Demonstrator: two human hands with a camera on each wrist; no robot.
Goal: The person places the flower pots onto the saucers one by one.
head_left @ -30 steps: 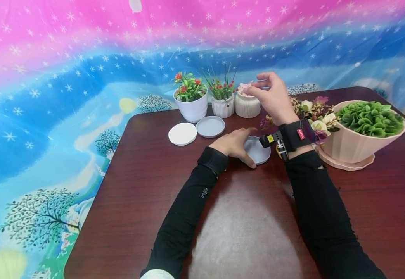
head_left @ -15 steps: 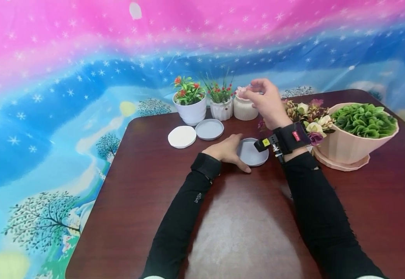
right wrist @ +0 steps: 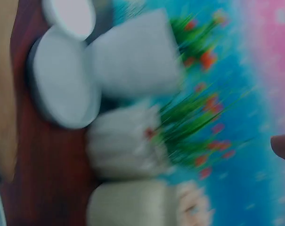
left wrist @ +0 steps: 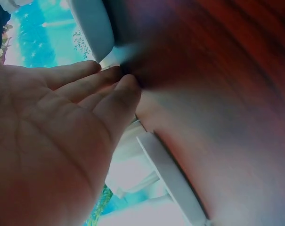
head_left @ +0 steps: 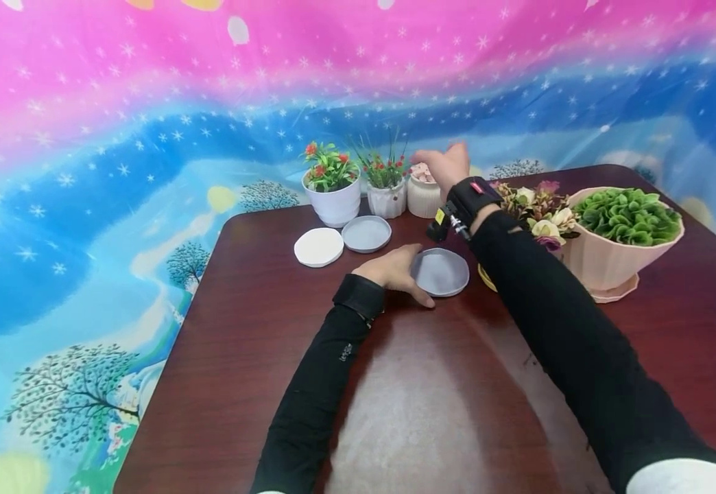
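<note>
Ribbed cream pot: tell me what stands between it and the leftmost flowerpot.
A white fluted pot of red-flowered grass stands there, as the head and right wrist views show.

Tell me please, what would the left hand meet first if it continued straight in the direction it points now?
Most likely the grey saucer just beside the left hand; whether they touch is unclear.

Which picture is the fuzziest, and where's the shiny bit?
Right wrist view: fuzziest, the white pot and red flowers smeared; left wrist view: left hand dim against a bright backdrop; head view: mostly clear, pale shine on the table between the sleeves.
</note>
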